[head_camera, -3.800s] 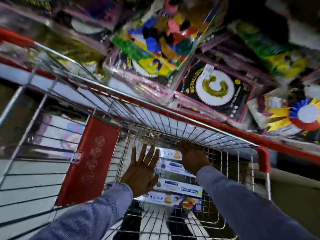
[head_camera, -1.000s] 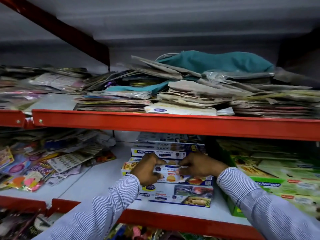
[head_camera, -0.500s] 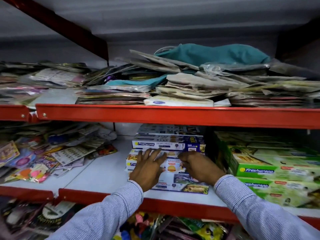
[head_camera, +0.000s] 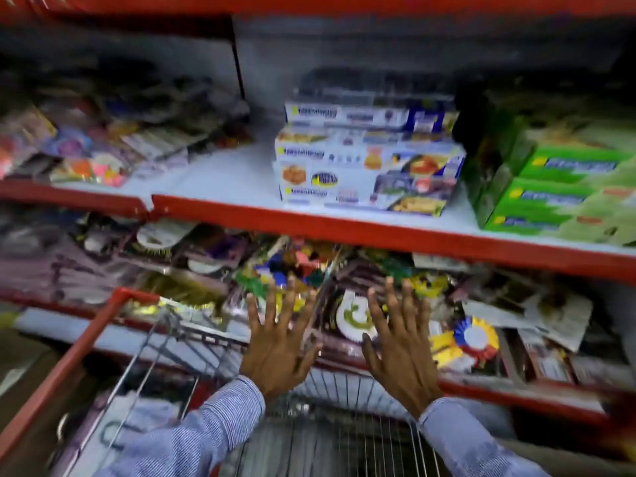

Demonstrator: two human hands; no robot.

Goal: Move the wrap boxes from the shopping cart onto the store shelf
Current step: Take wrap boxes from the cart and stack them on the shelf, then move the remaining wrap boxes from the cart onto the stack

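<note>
A stack of white-and-blue wrap boxes (head_camera: 368,160) lies on the white shelf board with a red front edge (head_camera: 309,222). Both my hands hang below that shelf, above the wire shopping cart (head_camera: 327,390). My left hand (head_camera: 278,342) is empty, fingers spread, back of the hand toward me. Beside it, my right hand (head_camera: 399,342) is likewise empty with fingers apart. Neither touches a box. The cart's inside is mostly hidden by my arms and motion blur.
Green wrap boxes (head_camera: 557,187) stand stacked right of the white stack. Party packets (head_camera: 103,149) lie on the shelf's left part. The lower shelf (head_camera: 464,383) is crammed with decorations and rosettes. The cart's red rim (head_camera: 65,370) runs along the left.
My hands have let go of the boxes on the shelf and dropped down toward the cart, fingers now spread. The view has tilted downward, bringing the cart and lower shelf into sight.
</note>
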